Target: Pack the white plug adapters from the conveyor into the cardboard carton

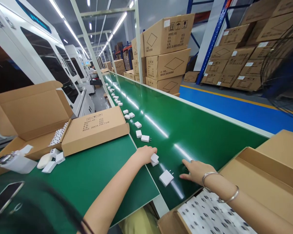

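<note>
While left hand [146, 153] clasps a charger [154, 159], right hand [195, 171] open, empty; carton [258, 169] of chargers [210, 211].

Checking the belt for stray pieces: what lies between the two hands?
In the head view, one white charger lies prongs-up on the green belt between the left hand, which grips another charger, and the right hand.

surface: green conveyor belt [185, 130] | on it: white chargers [145, 138] in a row, one [166, 177] nearest
</note>
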{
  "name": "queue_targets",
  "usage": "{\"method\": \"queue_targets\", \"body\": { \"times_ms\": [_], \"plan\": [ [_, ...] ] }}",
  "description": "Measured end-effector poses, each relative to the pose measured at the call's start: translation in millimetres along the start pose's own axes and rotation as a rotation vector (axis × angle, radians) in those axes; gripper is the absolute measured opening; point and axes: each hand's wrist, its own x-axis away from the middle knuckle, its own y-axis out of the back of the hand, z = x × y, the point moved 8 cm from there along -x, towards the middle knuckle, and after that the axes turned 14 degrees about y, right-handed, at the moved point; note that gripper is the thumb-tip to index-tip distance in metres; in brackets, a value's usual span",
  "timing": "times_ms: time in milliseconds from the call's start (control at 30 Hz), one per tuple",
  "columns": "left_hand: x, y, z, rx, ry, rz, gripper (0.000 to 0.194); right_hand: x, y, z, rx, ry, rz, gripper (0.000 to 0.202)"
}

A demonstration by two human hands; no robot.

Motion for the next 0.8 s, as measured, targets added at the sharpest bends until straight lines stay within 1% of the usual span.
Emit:
{"method": "queue_targets", "body": {
  "times_ms": [67, 133, 233, 300, 367, 433, 500, 600, 667, 700, 733, 800],
  "plan": [
    [-4, -7.8, -3, 0.007, -0.035, 0.019, 0.038, 1, 2, -1, 0.034, -0.033, 0.035, 0.027],
    [-7, -12.9, -9, 0.017, -0.081, 0.011, 0.039, 0, 7, 3, 0.049, -0.052, 0.056, 0.024],
    [-8, -17.7, -15, 0.004, -0.135, -0.003, 0.036, -3, 10, 21, 0.015, -0.046, 0.083, 0.024],
    [-6, -19.0, -16, -0.010, -0.156, -0.012, 0.031, -5, 4, 38, -0.024, -0.027, 0.112, 0.026],
    [-4, -18.1, -13, 0.001, -0.138, -0.031, 0.029, -7, -6, 53, -0.056, -0.029, 0.139, 0.030],
    [-2, -16.9, -6, 0.032, -0.082, -0.044, 0.033, -7, -16, 60, -0.082, -0.052, 0.152, 0.034],
    [1, -16.7, -2, 0.061, -0.029, -0.037, 0.038, -8, -23, 61, -0.102, -0.073, 0.160, 0.037],
    [7, -16.0, -4, 0.064, 0.002, -0.022, 0.052, -9, -28, 60, -0.118, -0.052, 0.177, 0.035],
    [10, -14.3, -7, 0.048, 0.023, -0.020, 0.060, -9, -26, 62, -0.124, 0.001, 0.179, 0.033],
    [11, -13.6, -8, 0.039, 0.036, -0.014, 0.061, -8, -23, 63, -0.126, 0.036, 0.170, 0.033],
    [12, -13.0, -8, 0.032, 0.047, -0.007, 0.059, -8, -19, 64, -0.124, 0.073, 0.152, 0.034],
    [13, -12.1, -10, 0.028, 0.063, 0.006, 0.049, -8, -5, 63, -0.113, 0.139, 0.080, 0.040]
  ]
}}
